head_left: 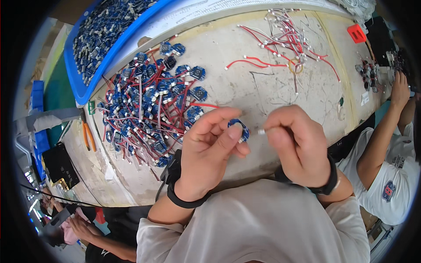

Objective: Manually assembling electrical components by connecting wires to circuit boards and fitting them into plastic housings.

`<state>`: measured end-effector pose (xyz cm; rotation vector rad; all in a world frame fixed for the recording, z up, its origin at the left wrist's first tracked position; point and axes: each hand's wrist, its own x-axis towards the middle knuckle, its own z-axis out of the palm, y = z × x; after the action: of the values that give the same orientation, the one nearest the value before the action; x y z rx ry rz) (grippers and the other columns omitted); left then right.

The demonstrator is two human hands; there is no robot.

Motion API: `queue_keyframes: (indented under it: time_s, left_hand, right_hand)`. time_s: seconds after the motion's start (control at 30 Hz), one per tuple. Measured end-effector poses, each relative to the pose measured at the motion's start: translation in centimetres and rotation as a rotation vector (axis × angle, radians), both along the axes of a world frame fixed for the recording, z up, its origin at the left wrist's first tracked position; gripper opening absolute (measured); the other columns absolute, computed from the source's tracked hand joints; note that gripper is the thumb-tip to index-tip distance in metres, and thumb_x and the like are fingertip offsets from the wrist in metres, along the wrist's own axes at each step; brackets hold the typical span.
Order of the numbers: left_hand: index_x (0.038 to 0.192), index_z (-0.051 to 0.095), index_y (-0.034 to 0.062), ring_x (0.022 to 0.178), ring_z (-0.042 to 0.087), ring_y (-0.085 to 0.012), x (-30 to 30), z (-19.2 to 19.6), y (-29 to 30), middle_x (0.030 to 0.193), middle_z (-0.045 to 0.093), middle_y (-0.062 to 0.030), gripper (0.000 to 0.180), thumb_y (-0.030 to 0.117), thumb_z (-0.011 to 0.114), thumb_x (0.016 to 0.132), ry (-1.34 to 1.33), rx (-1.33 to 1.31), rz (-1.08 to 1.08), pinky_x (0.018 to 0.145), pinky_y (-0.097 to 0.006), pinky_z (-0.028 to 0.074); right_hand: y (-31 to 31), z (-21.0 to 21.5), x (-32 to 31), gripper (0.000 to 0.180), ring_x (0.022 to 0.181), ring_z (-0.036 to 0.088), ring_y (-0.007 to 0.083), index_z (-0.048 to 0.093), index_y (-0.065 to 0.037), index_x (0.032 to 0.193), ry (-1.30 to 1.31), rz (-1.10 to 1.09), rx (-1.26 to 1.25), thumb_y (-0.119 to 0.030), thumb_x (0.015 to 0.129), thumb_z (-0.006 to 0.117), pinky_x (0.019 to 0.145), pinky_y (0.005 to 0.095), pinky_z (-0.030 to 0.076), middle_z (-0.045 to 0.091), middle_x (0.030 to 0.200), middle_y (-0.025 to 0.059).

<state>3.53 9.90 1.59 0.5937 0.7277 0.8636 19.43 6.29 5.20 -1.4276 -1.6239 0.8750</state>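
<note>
My left hand [204, 151] is closed, pinching a small round blue circuit board [244, 131] between thumb and fingers. Just to its right, my right hand [300, 147] is closed too, with a tiny white plug connector [262, 131] sticking out at its fingertips. A short gap separates the connector from the board. Whatever lead the connector has is hidden in the right hand. Beyond my left hand lies a heap of similar blue boards [198, 93] with red, white and dark wires. A loose bunch of red and white connector wires [285, 41] is spread farther off.
At the far left a blue bin [82, 94] holds many small boards. Orange-handled pliers [88, 136] rest left of the heap. A red block [357, 33] sits at the far right. A co-worker's hand [400, 91] works at the table's right end; another person is at lower left.
</note>
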Motion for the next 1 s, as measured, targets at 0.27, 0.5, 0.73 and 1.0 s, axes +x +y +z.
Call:
queue_keyframes:
  time_s: [0.27, 0.5, 0.73, 1.0]
  left_hand:
    - [0.098, 0.058, -0.0024, 0.055, 0.058, -0.0105, -1.1, -0.1, -0.3, 0.074, 0.058, -0.0043, 0.015, 0.008, 0.056, 0.087, 0.140, -0.021, -0.229, 0.049, -0.021, 0.047]
    - [0.093, 0.059, -0.0013, 0.055, 0.053, -0.0054, -1.3, -0.2, -1.0, 0.074, 0.057, -0.0017, 0.011, 0.006, 0.057, 0.086, 0.334, 0.227, -0.214, 0.045, -0.017, 0.039]
    - [0.105, 0.055, -0.0020, 0.067, 0.056, -0.0070, -0.6, -1.0, -0.7, 0.082, 0.058, -0.0041, 0.020, 0.002, 0.056, 0.086, 0.214, 0.295, -0.088, 0.057, -0.019, 0.045]
    - [0.112, 0.051, -0.0018, 0.074, 0.058, -0.0097, -0.8, -0.9, -0.8, 0.089, 0.059, -0.0077, 0.028, 0.000, 0.056, 0.085, 0.158, 0.186, -0.082, 0.066, -0.024, 0.050]
  right_hand:
    - [-0.2, -3.2, -0.1, 0.022, 0.055, 0.052, 0.0208, 0.055, -0.002, 0.090, -0.467, 0.051, 0.475, -0.013, 0.071, 0.056, 0.047, 0.0297, 0.041, 0.051, 0.069, 0.0073]
    - [-0.9, -2.7, -0.7, 0.012, 0.058, 0.052, 0.0179, 0.056, -0.001, 0.089, -0.037, -0.009, 0.126, -0.003, 0.078, 0.058, 0.051, 0.0260, 0.043, 0.053, 0.072, 0.0080]
    - [-0.9, -1.9, 0.1, 0.004, 0.061, 0.047, 0.0093, 0.053, -0.001, 0.087, 0.327, -0.022, -0.234, -0.001, 0.082, 0.054, 0.054, 0.0225, 0.041, 0.052, 0.072, 0.0060]
    - [-0.6, -1.1, 0.3, 0.007, 0.067, 0.051, 0.0177, 0.053, -0.001, 0.085, 0.113, 0.015, -0.098, 0.000, 0.079, 0.057, 0.060, 0.0267, 0.042, 0.054, 0.077, 0.0078]
